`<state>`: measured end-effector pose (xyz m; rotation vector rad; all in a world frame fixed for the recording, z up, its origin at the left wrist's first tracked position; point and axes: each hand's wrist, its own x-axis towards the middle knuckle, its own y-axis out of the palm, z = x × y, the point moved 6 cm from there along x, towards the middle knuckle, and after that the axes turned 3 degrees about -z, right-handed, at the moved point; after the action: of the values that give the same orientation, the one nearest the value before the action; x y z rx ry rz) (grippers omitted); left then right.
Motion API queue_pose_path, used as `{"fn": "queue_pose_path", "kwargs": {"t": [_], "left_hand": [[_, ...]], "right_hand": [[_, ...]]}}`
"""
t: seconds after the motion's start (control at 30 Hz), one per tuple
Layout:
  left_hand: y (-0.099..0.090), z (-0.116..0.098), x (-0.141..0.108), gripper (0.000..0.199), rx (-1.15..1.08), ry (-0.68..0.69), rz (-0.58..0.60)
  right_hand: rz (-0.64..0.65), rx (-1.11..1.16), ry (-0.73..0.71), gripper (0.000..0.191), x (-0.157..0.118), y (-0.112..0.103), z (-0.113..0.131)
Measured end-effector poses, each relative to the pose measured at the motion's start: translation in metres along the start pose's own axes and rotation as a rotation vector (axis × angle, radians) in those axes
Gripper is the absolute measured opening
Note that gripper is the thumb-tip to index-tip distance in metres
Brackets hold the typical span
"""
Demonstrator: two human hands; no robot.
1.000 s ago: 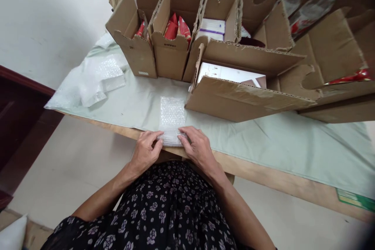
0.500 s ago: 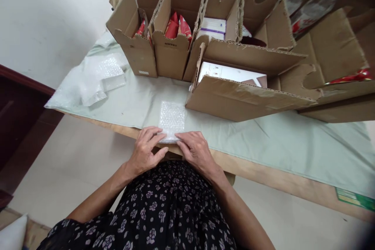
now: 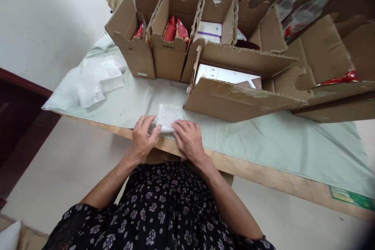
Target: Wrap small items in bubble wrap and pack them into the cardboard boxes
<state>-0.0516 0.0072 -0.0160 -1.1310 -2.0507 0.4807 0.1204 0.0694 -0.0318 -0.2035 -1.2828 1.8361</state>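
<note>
Touches the left edge of the folded bubble wrap (image 3: 169,114) with thumb and fingers of the left hand (image 3: 144,134), spread apart; rests fingertips of the right hand (image 3: 189,140) at its near right corner; on pale green cloth (image 3: 263,140), near the wooden table edge (image 3: 263,171); to the left, a loose pile of bubble wrap (image 3: 101,76); to the right, an open cardboard box (image 3: 240,101) around a white carton (image 3: 227,74); farther back, upright cardboard holders (image 3: 170,56), two with red packets (image 3: 181,30) inside
</note>
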Motion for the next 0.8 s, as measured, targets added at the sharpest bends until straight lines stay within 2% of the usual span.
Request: {"fn": "queue_pose_path", "kwargs": {"t": [0.1, 0.17, 0.23, 0.33, 0.43, 0.5, 0.57, 0.63, 0.7, 0.73, 0.8], "left_hand": [[-0.010, -0.004, -0.017, 0.028, -0.188, -0.152, 0.008], [-0.003, -0.004, -0.028, 0.031, -0.377, -0.326, 0.111], [0.012, -0.006, -0.037, 0.040, -0.608, -0.471, 0.227], [0.031, -0.013, -0.038, 0.044, -0.881, -0.558, 0.318], [0.037, -0.014, -0.035, 0.039, -0.920, -0.580, 0.299], [0.034, -0.017, -0.032, 0.034, -0.825, -0.544, 0.293], [0.031, -0.026, -0.031, 0.026, -0.672, -0.454, 0.356], [0.030, -0.041, -0.030, 0.018, -0.533, -0.308, 0.466], [0.031, -0.058, -0.030, 0.018, -0.466, -0.144, 0.553], [0.032, -0.065, -0.030, 0.018, -0.456, -0.079, 0.570], [0.035, -0.073, -0.029, 0.018, -0.449, -0.005, 0.572]], "right_hand": [[-0.086, 0.170, 0.135, 0.027, 0.006, -0.005, -0.011], [-0.117, 0.332, 0.241, 0.027, 0.003, -0.012, -0.013], [-0.097, 0.513, 0.336, 0.027, -0.003, -0.016, -0.010], [-0.004, 0.756, 0.425, 0.027, -0.014, -0.016, 0.000], [0.015, 0.764, 0.427, 0.025, -0.025, -0.019, 0.003], [-0.026, 0.700, 0.407, 0.030, -0.030, -0.026, -0.001], [-0.024, 0.712, 0.398, 0.052, -0.034, -0.034, -0.008], [0.039, 0.809, 0.383, 0.078, -0.035, -0.044, -0.012], [0.137, 0.883, 0.348, 0.089, -0.034, -0.056, -0.012], [0.186, 0.879, 0.330, 0.085, -0.033, -0.062, -0.011], [0.262, 0.777, 0.309, 0.056, -0.032, -0.074, -0.010]]}}
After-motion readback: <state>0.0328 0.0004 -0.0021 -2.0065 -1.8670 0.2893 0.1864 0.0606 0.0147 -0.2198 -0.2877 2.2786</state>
